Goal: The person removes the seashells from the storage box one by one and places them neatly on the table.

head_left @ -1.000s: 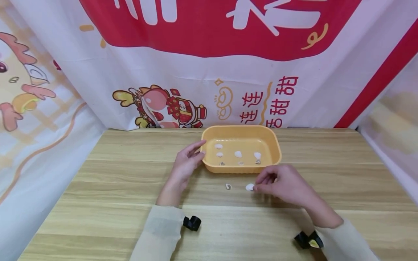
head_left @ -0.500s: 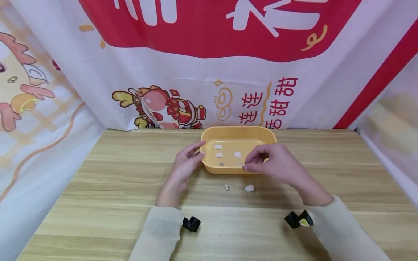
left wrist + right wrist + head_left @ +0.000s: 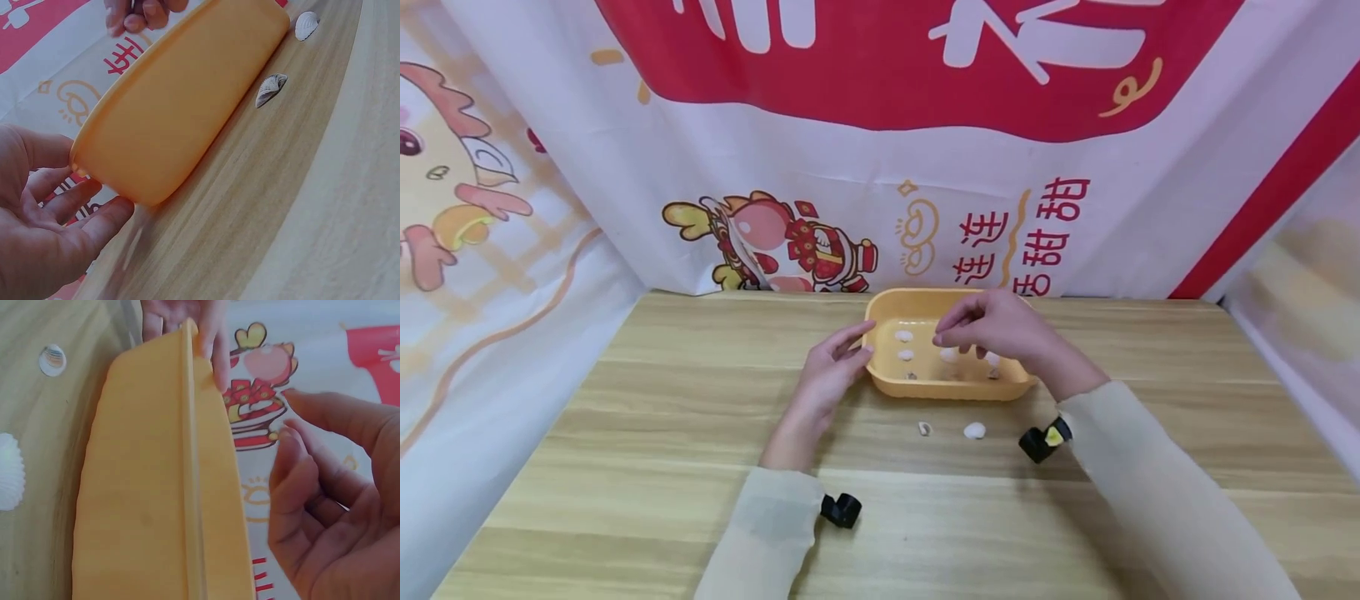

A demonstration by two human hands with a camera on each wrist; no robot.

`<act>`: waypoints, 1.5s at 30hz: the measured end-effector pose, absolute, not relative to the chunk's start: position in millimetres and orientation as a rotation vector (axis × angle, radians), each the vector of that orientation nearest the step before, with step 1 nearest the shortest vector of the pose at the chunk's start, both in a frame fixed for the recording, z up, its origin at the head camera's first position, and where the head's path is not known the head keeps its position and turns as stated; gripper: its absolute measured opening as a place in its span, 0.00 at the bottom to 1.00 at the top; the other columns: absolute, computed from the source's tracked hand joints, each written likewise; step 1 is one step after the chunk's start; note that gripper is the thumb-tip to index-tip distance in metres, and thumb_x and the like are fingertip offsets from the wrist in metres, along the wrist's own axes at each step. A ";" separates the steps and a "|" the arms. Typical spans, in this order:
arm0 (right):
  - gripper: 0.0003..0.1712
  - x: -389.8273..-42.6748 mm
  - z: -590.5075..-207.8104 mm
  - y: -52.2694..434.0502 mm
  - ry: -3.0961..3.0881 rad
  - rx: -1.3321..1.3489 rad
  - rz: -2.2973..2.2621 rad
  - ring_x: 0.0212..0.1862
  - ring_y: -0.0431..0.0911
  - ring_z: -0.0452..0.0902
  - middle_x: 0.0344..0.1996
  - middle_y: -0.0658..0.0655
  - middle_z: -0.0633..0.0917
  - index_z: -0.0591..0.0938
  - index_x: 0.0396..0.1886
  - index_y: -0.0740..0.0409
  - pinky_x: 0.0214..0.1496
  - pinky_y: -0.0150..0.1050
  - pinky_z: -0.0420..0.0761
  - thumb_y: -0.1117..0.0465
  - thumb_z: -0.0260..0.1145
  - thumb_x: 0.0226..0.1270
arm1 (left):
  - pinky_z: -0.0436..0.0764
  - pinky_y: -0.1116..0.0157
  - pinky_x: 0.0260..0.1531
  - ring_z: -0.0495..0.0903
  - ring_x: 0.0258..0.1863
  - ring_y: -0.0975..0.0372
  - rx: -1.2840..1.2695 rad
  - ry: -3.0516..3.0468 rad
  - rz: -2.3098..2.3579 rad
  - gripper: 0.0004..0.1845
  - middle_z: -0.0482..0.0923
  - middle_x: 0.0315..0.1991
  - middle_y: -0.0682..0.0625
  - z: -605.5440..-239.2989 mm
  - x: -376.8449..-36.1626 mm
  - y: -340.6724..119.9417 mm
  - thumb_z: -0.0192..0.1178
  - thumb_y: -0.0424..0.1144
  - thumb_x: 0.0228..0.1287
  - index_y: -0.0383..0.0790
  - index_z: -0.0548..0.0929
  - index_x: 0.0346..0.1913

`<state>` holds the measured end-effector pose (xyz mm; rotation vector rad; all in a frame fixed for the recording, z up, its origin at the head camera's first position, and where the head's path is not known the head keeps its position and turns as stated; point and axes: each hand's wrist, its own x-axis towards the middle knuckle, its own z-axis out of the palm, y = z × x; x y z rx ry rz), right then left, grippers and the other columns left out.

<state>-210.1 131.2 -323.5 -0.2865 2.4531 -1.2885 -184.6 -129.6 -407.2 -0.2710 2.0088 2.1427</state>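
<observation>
Left hand [image 3: 823, 379] steadies the yellow tray [image 3: 887, 383], fingers straight — right hand [image 3: 992, 325] hovers above it, fingers loosely curled, holding nothing.

tray [image 3: 1028, 379] sits mid-table [image 3: 625, 433], near the backdrop [image 3: 850, 167]. several shells lie in it. two shells on table just in front of tray: small shell [image 3: 924, 428] left, big shell [image 3: 974, 431] right. left hand [image 3: 827, 379] at tray's left end, right hand [image 3: 1000, 327] above tray.
</observation>
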 end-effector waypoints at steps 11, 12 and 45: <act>0.12 -232.3 -336.4 121.1 2.326 -0.249 -1.181 0.43 0.47 0.85 0.44 0.55 0.92 0.92 0.45 0.54 0.53 0.50 0.91 0.53 0.78 0.67 | 0.80 0.59 0.74 0.74 0.76 0.55 -0.268 2.010 2.147 0.24 0.71 0.79 0.51 -407.0 -186.4 -127.2 0.63 0.32 0.77 0.55 0.83 0.70; 0.12 -233.8 -337.9 119.7 2.315 -0.248 -1.192 0.43 0.47 0.85 0.46 0.56 0.93 0.92 0.45 0.54 0.53 0.50 0.91 0.54 0.78 0.68 | 0.80 0.59 0.74 0.74 0.76 0.54 -0.266 2.014 2.146 0.24 0.71 0.79 0.51 -406.9 -186.3 -127.2 0.63 0.32 0.77 0.55 0.83 0.70; 0.11 -259.9 -388.1 78.4 2.374 0.079 -1.482 0.30 0.43 0.79 0.35 0.56 0.90 0.92 0.46 0.58 0.31 0.33 0.81 0.60 0.80 0.66 | 0.82 0.59 0.73 0.76 0.75 0.54 -0.266 2.000 2.150 0.23 0.73 0.78 0.51 -406.8 -184.6 -128.9 0.63 0.33 0.78 0.55 0.83 0.70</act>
